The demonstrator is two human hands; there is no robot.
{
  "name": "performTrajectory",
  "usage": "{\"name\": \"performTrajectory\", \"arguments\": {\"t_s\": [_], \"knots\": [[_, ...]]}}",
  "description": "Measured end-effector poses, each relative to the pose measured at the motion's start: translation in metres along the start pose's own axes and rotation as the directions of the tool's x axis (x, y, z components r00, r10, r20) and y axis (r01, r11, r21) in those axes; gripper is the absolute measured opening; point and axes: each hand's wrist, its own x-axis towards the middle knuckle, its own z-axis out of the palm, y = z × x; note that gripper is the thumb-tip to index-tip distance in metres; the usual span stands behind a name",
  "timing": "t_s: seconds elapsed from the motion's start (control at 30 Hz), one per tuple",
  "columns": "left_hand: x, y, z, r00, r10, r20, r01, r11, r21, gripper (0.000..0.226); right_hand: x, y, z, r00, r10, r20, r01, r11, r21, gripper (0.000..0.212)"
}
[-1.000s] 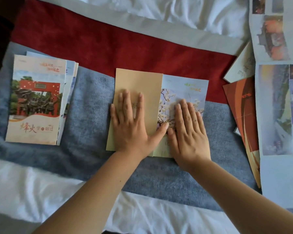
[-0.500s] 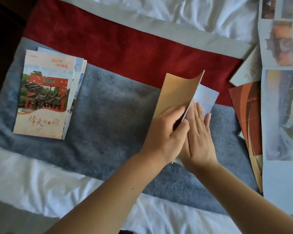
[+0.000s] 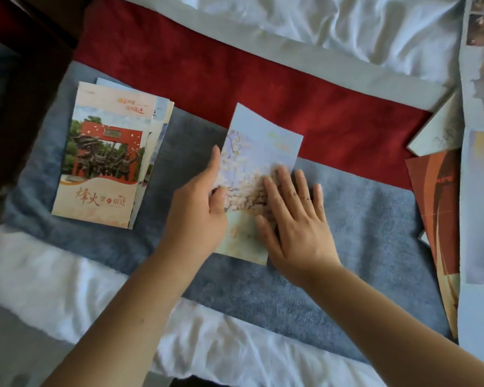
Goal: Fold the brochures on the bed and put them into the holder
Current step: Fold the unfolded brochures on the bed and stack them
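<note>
A folded brochure (image 3: 259, 152) with a pale blue cover and white blossoms lies on the grey blanket (image 3: 361, 219) in the middle of the bed. My left hand (image 3: 199, 208) holds its left edge, thumb on the cover and fingers curled at the edge. My right hand (image 3: 294, 219) lies flat on its lower right part, fingers spread. A stack of folded brochures (image 3: 104, 155), the top one showing a red gate, lies to the left. No holder is in view.
Unfolded brochures lie at the right edge: an orange one (image 3: 442, 208), a pale blue one with photos (image 3: 481, 205) and a white one (image 3: 439, 129). A red blanket strip (image 3: 207, 68) and white sheets (image 3: 333, 20) lie beyond.
The tan panel that my left hand lifted has been folded over to the right. The brochure is now closed with the blossom cover on top, and both hands rest on it.
</note>
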Motion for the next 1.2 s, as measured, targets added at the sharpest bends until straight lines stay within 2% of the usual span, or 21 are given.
{"name": "performTrajectory", "arguments": {"t_s": [0.07, 0.13, 0.2, 0.33, 0.53, 0.63, 0.7, 0.83, 0.93, 1.07, 1.2], "knots": [[0.0, -0.009, 0.0, 0.994, 0.105, -0.007, -0.1, 0.965, 0.243, 0.068, 0.001, -0.002, 0.008, 0.999, 0.004, 0.034, 0.0, 0.995, -0.101, 0.072], [-0.003, -0.016, 0.007, 0.978, 0.205, 0.02, -0.189, 0.855, 0.483, 0.066, 0.002, -0.004, 0.014, 0.999, 0.021, 0.033, -0.016, 0.99, -0.138, 0.073], [-0.008, -0.021, 0.02, 0.972, 0.219, 0.083, -0.225, 0.779, 0.585, 0.062, 0.001, -0.006, 0.018, 0.999, 0.037, 0.028, -0.032, 0.988, -0.153, 0.073], [-0.018, -0.037, 0.047, 0.973, 0.199, 0.121, -0.231, 0.763, 0.603, 0.064, 0.001, -0.008, 0.021, 0.997, 0.053, 0.052, -0.042, 0.979, -0.198, 0.072], [-0.016, -0.038, 0.043, 0.966, 0.24, 0.1, -0.256, 0.814, 0.522, 0.06, 0.005, -0.014, 0.02, 0.993, 0.086, 0.082, -0.066, 0.972, -0.227, 0.071], [-0.014, -0.034, 0.023, 0.951, 0.31, 0.004, -0.291, 0.889, 0.353, 0.04, 0.009, -0.027, 0.023, 0.993, 0.084, 0.083, -0.063, 0.973, -0.223, 0.071], [-0.009, -0.034, 0.002, 0.934, 0.346, -0.091, -0.305, 0.903, 0.302, 0.036, 0.018, -0.045, 0.028, 0.993, 0.085, 0.085, -0.064, 0.973, -0.223, 0.071], [0.0, -0.048, -0.047, 0.92, 0.368, -0.135, -0.296, 0.878, 0.376, 0.04, 0.045, -0.095, 0.04, 0.994, 0.052, 0.092, -0.033, 0.981, -0.192, 0.073], [0.004, -0.076, -0.08, 0.933, 0.329, -0.144, -0.236, 0.864, 0.445, 0.04, 0.069, -0.129, 0.05, 0.996, 0.0, 0.085, 0.014, 0.988, -0.154, 0.074], [0.012, -0.114, -0.114, 0.93, 0.304, -0.208, -0.175, 0.861, 0.477, 0.029, 0.095, -0.168, 0.061, 0.989, -0.114, 0.096, 0.127, 0.981, -0.145, 0.061], [0.017, -0.137, -0.13, 0.936, 0.277, -0.218, -0.148, 0.871, 0.468, 0.031, 0.107, -0.19, 0.07, 0.982, -0.155, 0.108, 0.17, 0.974, -0.149, 0.058]]}}
